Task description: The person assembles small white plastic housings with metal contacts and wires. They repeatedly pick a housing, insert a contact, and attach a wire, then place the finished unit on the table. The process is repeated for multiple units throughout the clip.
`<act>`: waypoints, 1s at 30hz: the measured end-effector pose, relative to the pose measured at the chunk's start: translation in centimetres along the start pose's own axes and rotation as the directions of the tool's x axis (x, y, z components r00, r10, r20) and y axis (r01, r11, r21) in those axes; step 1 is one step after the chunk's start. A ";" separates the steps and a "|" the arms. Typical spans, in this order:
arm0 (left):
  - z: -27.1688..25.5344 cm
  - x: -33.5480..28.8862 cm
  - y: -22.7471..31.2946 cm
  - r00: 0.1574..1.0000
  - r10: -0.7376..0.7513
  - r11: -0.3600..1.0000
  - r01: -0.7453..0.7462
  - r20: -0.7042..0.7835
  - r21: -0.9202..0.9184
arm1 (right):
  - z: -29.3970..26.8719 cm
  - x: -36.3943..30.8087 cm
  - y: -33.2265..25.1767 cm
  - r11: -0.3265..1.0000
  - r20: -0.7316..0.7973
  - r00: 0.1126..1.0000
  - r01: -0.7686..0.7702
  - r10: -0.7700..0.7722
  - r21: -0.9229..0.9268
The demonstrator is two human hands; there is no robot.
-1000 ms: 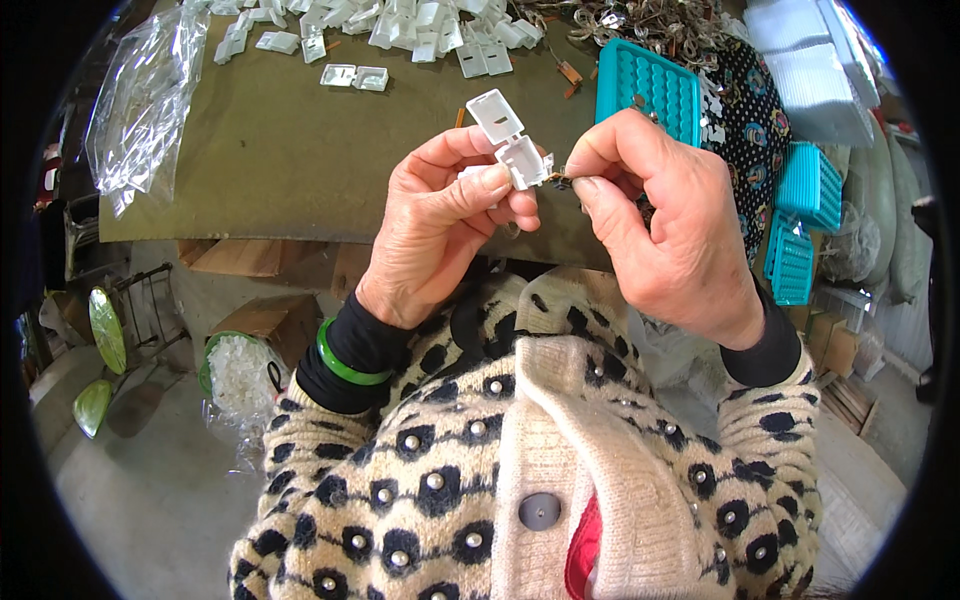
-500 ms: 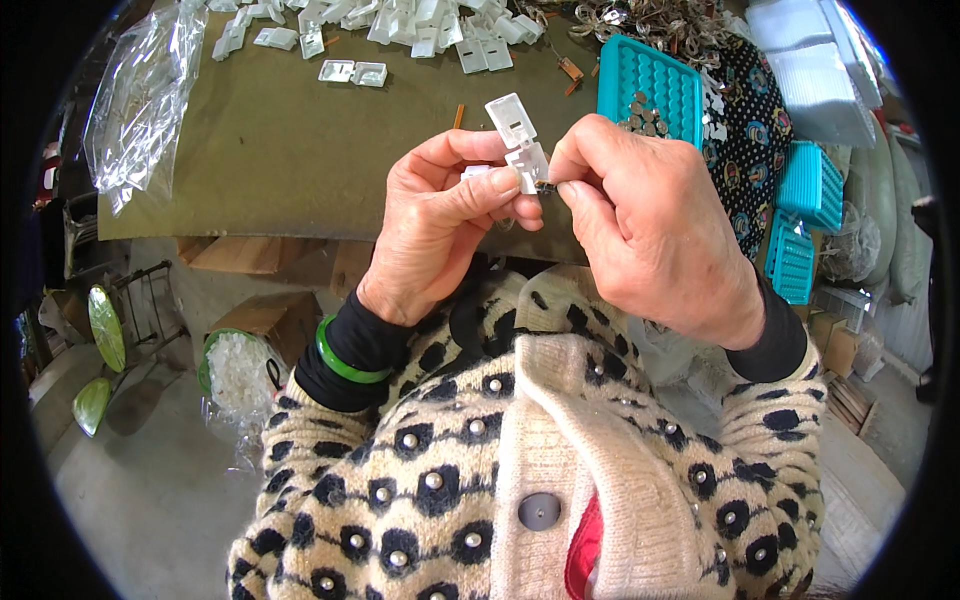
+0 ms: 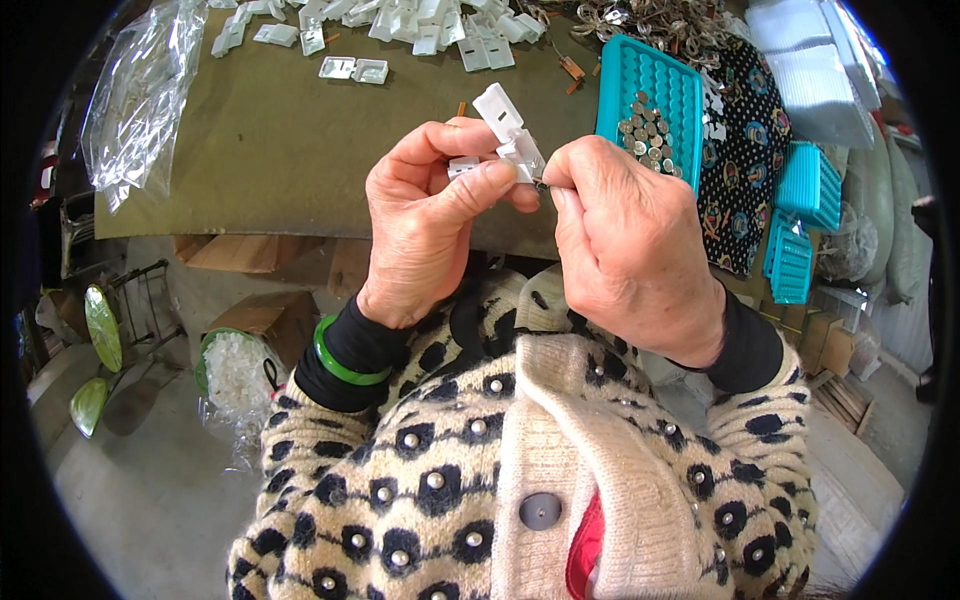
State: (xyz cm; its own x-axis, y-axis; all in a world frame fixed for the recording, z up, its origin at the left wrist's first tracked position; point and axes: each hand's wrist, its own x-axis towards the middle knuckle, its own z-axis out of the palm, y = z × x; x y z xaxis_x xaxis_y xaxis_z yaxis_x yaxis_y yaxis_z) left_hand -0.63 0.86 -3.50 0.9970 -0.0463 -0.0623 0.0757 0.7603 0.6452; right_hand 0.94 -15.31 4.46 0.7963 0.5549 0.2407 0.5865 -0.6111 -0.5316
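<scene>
Over the table's near edge, my left hand holds a small white hinged plastic case between thumb and fingers, its lid swung up and away from me. A second white plastic piece is tucked in the same hand, mostly covered by the fingers. My right hand is closed in a pinch at the near right corner of the case. Something small, dark and thin shows at its fingertips, too small to name.
White hinged cases lie heaped at the table's far side, with one opened case apart from them. Right of my hands, a teal tray bears small round silvery discs. Clear plastic bag at left; tangled wires far right.
My right hand has shifted slightly left and down, uncovering more discs in the tray. The case in my left hand has tilted and moved a little left.
</scene>
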 end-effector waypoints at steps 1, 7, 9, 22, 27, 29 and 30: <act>0.0 0.0 -0.1 1.000 0.009 1.000 -0.009 -0.009 -0.004 | 0.2 -0.3 0.0 0.999 0.021 0.999 -0.036 0.036 -0.025; -0.6 0.0 0.4 0.983 -0.153 0.988 0.152 -0.101 -0.020 | 3.3 -1.1 0.5 0.986 -0.129 0.990 0.044 -0.065 -0.160; -0.6 0.1 0.6 0.973 -0.216 0.972 0.207 -0.077 -0.108 | 3.8 -1.2 0.9 0.988 -0.175 0.980 0.071 -0.094 -0.134; -0.9 0.4 0.6 0.945 -0.327 0.915 0.320 0.010 -0.246 | 1.3 -1.3 0.8 0.796 -0.098 0.920 -0.272 0.381 0.540; -0.5 0.1 1.0 0.962 -0.274 0.939 0.271 0.015 -0.211 | 0.8 -0.9 1.0 0.873 -0.094 0.965 -0.176 0.243 0.454; -0.5 0.1 1.3 0.955 -0.293 0.931 0.294 0.036 -0.215 | 0.6 -0.6 1.3 0.954 -0.134 0.991 0.026 0.015 0.299; -0.5 0.1 1.4 0.953 -0.299 0.929 0.302 0.049 -0.214 | 0.6 -0.4 1.5 0.967 -0.139 0.986 0.125 -0.096 0.224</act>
State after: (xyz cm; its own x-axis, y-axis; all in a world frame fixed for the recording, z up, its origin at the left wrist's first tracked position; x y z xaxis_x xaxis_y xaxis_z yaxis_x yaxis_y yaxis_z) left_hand -0.44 2.21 -2.97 0.9283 -0.3032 -0.2151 0.3681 0.8308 0.4175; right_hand 1.35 -16.10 3.08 0.7493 0.5271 0.4009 0.6336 -0.3947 -0.6654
